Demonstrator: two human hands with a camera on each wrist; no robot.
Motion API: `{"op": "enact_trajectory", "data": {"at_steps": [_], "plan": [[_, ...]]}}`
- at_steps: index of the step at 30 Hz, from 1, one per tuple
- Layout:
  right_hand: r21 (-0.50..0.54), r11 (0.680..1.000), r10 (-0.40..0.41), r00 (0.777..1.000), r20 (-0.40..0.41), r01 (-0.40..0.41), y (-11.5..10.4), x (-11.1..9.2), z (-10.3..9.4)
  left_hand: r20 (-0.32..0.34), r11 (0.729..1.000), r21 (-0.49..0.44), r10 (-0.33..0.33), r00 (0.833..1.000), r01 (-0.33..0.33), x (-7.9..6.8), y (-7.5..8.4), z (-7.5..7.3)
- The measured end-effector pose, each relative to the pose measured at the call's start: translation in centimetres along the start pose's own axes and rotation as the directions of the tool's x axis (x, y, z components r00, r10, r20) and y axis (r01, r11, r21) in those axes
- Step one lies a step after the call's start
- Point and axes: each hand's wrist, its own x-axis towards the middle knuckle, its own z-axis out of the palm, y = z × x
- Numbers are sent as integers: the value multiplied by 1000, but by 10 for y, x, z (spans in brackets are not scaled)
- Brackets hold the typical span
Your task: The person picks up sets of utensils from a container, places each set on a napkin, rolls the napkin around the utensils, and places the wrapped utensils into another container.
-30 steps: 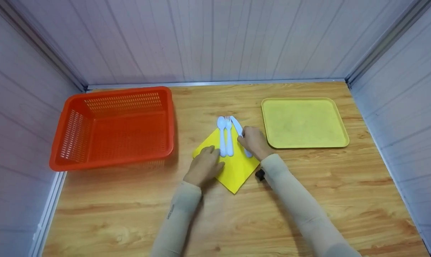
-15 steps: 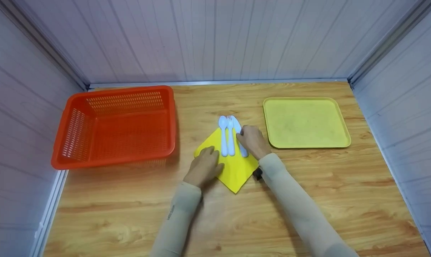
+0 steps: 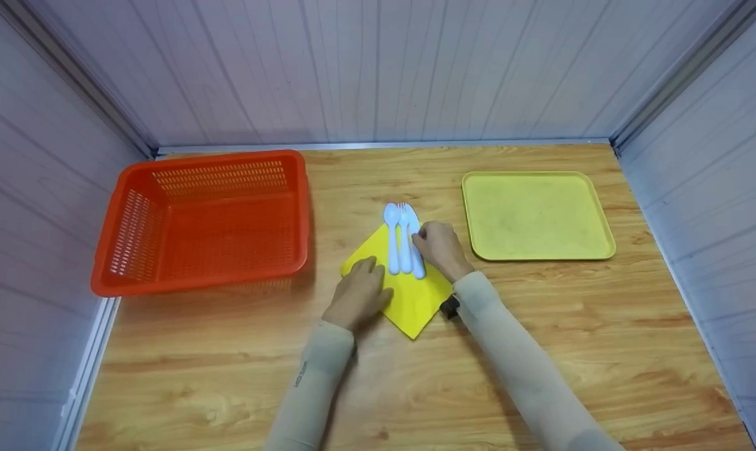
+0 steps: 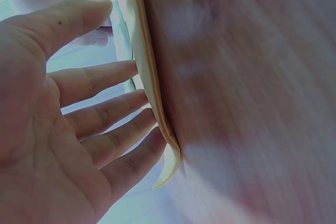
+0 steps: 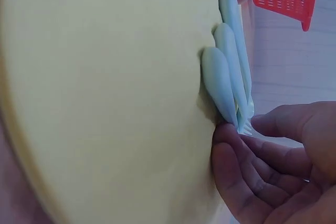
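Observation:
A folded yellow napkin (image 3: 409, 307) lies on the wooden table with one corner toward me. On it lie a pale plastic spoon (image 3: 393, 241), fork (image 3: 404, 247) and knife (image 3: 418, 268), side by side with their handles toward me. My right hand (image 3: 441, 247) pinches the knife, the rightmost piece; in the right wrist view its thumb and curled fingers (image 5: 226, 166) meet at the knife (image 5: 218, 80) beyond the handle. My left hand (image 3: 360, 289) rests on the napkin's left part. The left wrist view shows its fingers spread and nearly straight, fingertips at the napkin's edge (image 4: 149, 72).
An orange-red perforated basket (image 3: 227, 282) stands at the left. To the right lies a yellow tray (image 3: 537, 250). Pale panel walls (image 3: 378, 69) enclose the table (image 3: 227, 369) at the back and both sides. A small black object (image 3: 450, 307) sits under the right wrist.
My right hand has slid the knife left, from a slant apart from the fork to close beside it. The left hand has stayed in place on the napkin.

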Motion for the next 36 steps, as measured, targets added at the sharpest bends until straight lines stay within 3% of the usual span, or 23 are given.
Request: {"op": "enact_trajectory", "data": {"at_steps": [7,17,24,27,30,33,36], "plan": [[9,1000,-8,1000,-18,8,0,-2,1,-26,1000,11,24,999,-24,-1,-1,1],[17,999,-49,999,-18,49,4,-6,-2,14,1000,-6,8,1000,-8,-2,1,0],[-65,995,-69,995,75,74,8,-27,-9,21,996,64,60,998,-61,-15,3,3],[-125,986,-95,989,115,109,11,-39,-12,-9,988,109,109,994,-108,-21,3,5],[-191,969,-129,980,154,157,15,-52,-14,-67,976,145,176,982,-165,-29,1,7],[-243,941,-194,963,186,236,20,-65,-16,-139,957,178,254,957,-228,-35,-2,9],[-269,892,-314,926,209,363,29,-77,-18,-202,941,200,311,929,-272,-38,-5,12]]}}
